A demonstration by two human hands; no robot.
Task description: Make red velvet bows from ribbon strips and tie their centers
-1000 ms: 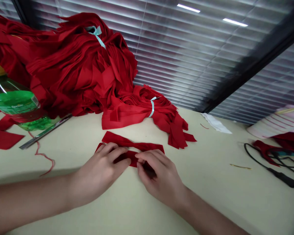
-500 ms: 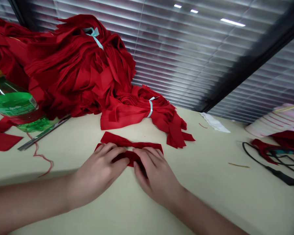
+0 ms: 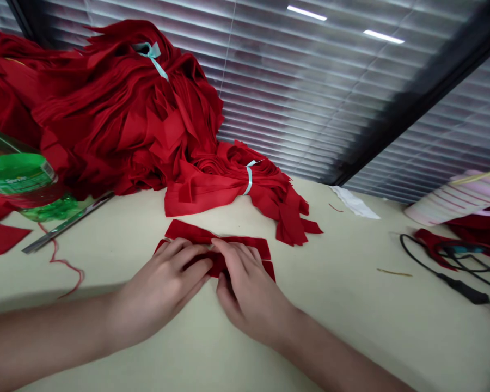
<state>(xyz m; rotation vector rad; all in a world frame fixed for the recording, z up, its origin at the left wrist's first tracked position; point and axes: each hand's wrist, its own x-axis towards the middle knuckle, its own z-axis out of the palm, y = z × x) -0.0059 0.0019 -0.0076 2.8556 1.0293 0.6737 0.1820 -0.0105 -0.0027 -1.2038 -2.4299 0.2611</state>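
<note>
Two red fabric strips lie on the table in front of me, one behind the other. The far strip [image 3: 245, 245] stretches flat past my fingertips. Most of the near strip [image 3: 217, 267] is covered by my hands. From the left, my left hand [image 3: 159, 288] grips the near strip with curled fingers, its thumb side towards the middle. My right hand [image 3: 251, 291] has its bent fingers on the same strip, the index finger reaching to the gap between the strips. What lies under the fingertips is hidden.
Behind are a large red fabric heap [image 3: 118, 109] and a smaller tied bundle [image 3: 237, 179]. A green bottle [image 3: 20, 174], metal ruler-like strip [image 3: 69, 222] and red thread [image 3: 67, 265] lie left. To the right are a striped cup [image 3: 445, 198], black cable [image 3: 465, 287] and white scrap [image 3: 354, 201].
My right hand has shifted slightly left, closer to the left hand, uncovering the near strip's right end. The left hand stays almost in place. The view has moved a little.
</note>
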